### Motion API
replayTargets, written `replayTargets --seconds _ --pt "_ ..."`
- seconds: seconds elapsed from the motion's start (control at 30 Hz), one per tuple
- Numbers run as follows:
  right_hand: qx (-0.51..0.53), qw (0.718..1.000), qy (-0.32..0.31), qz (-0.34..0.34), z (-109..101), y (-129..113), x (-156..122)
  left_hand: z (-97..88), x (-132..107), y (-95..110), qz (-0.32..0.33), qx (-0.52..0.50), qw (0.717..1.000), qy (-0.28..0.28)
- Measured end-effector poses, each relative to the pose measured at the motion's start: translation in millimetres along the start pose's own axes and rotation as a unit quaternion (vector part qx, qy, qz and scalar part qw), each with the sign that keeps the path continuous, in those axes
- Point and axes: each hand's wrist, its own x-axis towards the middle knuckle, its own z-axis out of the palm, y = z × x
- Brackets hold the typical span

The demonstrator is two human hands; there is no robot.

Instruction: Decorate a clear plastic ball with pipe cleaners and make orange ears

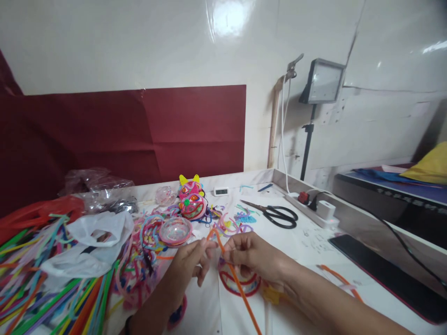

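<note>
An orange pipe cleaner [240,289] runs between my hands, bent to a point at its upper end, its long tail slanting down toward the table's front. My right hand [256,256] pinches it between thumb and fingers just below the bend. The short leg meets the fingertips of my left hand [190,260], which are closed on it, the other fingers curled loosely. Beneath my right hand lies a round clear piece edged with red pipe cleaner [240,286]. Farther back stands a pink decorated figure [192,204] with yellow ears. A clear dome with a pink rim [175,231] sits near my left hand.
Black-handled scissors [275,214] lie beyond my right hand, near a power strip [310,211]. A black slab-like object [384,274] rests at right. Bundles of colourful pipe cleaners [80,302] and a white plastic bag [91,256] cover the left side. A small white digital display [221,191] stands behind.
</note>
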Motion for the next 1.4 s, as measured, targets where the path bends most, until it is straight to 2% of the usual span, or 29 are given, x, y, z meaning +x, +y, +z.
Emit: replayTargets --seconds 0.1,0.17,0.27,0.37,0.67,0.83,0.9,1.07,1.4 --pt "-0.018 1.000 -0.008 0.001 0 0 0 -8.0 6 3 0.022 0.017 1.000 0.014" --pt "-0.028 0.999 -0.018 0.002 0 -1 -1 -10.9 8 7 0.063 0.080 0.995 0.020" --pt "-0.043 0.999 -0.032 0.008 -1 -1 -1 -9.3 8 13 0.111 0.181 0.977 0.001" --pt "-0.048 0.998 -0.037 0.006 -2 1 -1 -3.9 7 17 0.116 0.214 0.970 -0.001" --pt "-0.057 0.997 -0.004 0.042 4 9 -3 9.2 8 3 0.043 0.089 0.994 0.053" --pt "-0.041 0.998 0.020 0.046 6 9 -3 9.1 6 3 0.064 0.086 0.992 0.060" --pt "-0.040 0.998 0.026 0.047 3 8 -2 4.5 6 5 0.067 0.099 0.991 0.052" --pt "-0.038 0.998 0.024 0.053 -3 8 -2 -3.2 6 5 -0.006 0.058 0.998 0.005" --pt "-0.031 0.998 0.024 0.052 -1 15 -2 1.1 2 4 -0.009 0.046 0.999 -0.002"
